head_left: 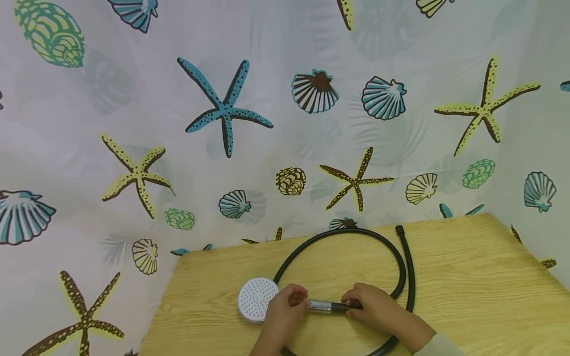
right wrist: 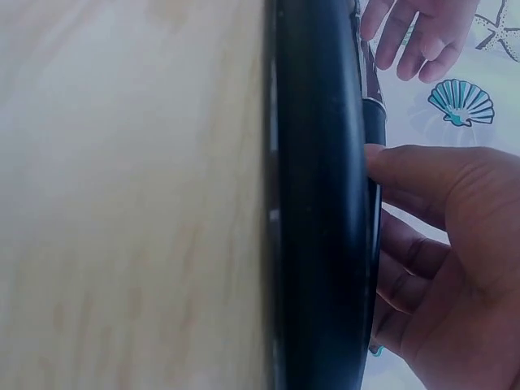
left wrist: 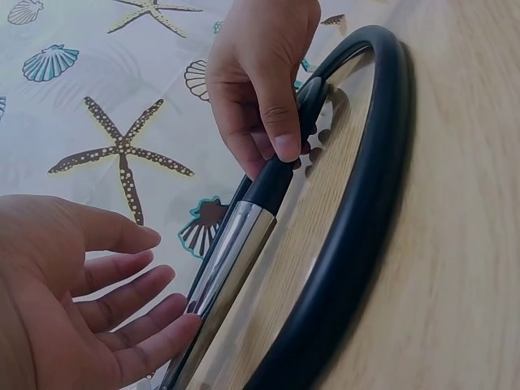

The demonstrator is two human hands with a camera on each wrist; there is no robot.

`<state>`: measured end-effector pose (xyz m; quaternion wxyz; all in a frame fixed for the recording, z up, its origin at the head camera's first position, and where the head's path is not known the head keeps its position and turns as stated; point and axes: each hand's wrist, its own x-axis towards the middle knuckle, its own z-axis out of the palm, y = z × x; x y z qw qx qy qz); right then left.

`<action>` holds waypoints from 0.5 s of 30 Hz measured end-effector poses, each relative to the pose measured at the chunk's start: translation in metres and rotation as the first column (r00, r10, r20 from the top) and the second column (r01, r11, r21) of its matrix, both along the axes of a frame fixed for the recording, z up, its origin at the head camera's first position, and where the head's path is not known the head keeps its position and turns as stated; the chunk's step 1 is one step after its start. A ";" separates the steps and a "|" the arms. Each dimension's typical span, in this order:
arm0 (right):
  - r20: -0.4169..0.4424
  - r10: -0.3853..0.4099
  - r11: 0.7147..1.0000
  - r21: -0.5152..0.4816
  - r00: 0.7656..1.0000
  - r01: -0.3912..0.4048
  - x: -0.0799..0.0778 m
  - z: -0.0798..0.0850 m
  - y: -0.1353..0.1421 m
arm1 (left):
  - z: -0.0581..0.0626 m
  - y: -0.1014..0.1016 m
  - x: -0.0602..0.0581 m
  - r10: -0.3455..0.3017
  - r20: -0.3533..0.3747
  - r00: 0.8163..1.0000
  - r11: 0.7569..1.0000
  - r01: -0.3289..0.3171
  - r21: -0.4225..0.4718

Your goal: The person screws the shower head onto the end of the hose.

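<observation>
A shower head (head_left: 257, 299) with a round, perforated white face lies on the wooden table, its chrome handle (head_left: 319, 306) pointing right. At the handle's end is a black sleeve (left wrist: 270, 184) leading into a black hose (head_left: 349, 231). My right hand (head_left: 373, 306) pinches this black end between thumb and fingers, as the left wrist view also shows. My left hand (left wrist: 101, 292) is beside the chrome handle with its fingers spread and loosely bent, the little finger's tip overlapping the handle in that view. In the head view it partly hides the shower head.
The hose loops widely over the wooden table (head_left: 472, 267), and its free end with a black fitting (head_left: 399, 229) points toward the back. Behind and at the sides hangs a white curtain (head_left: 276, 44) printed with shells and starfish.
</observation>
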<state>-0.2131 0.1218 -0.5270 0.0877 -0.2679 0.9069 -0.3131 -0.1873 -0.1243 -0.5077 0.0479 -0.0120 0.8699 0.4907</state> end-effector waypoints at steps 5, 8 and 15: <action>-0.001 0.009 1.000 0.002 1.000 -0.009 0.001 0.000 0.001 | 0.000 0.000 0.000 -0.007 -0.020 1.000 1.000 0.007 -0.019; -0.002 0.019 1.000 -0.004 1.000 -0.019 0.001 0.001 0.002 | 0.001 0.000 0.000 -0.005 -0.028 1.000 0.999 0.004 -0.040; 0.012 0.035 0.999 -0.015 0.999 -0.034 0.001 0.000 0.002 | 0.004 0.001 0.001 -0.002 -0.027 1.000 0.997 0.000 -0.073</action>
